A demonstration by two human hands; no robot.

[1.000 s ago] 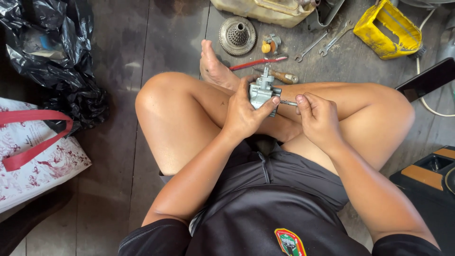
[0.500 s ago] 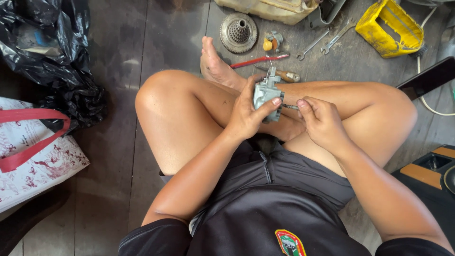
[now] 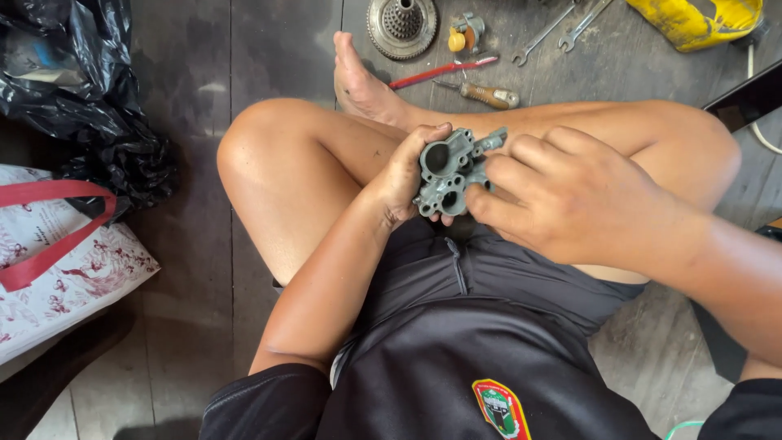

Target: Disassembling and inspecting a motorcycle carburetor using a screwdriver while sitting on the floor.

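I sit cross-legged on a dark wooden floor and hold a grey metal carburetor body (image 3: 452, 169) over my lap, its round bores facing up at me. My left hand (image 3: 405, 175) wraps around its left side. On the right, my right hand (image 3: 562, 195) closes its fingertips on the same part. Whether the right hand also holds a small tool is hidden by the fingers.
On the floor beyond my foot lie a round toothed metal part (image 3: 401, 24), a red-handled screwdriver (image 3: 441, 72), a wooden-handled screwdriver (image 3: 487, 94), wrenches (image 3: 562, 26) and a yellow container (image 3: 700, 20). A black plastic bag (image 3: 77, 90) and a patterned bag with red handle (image 3: 57, 261) sit at left.
The view has closed in on my hands. I have turned the carburetor body so its bores face me, and my right hand has slid in against it.
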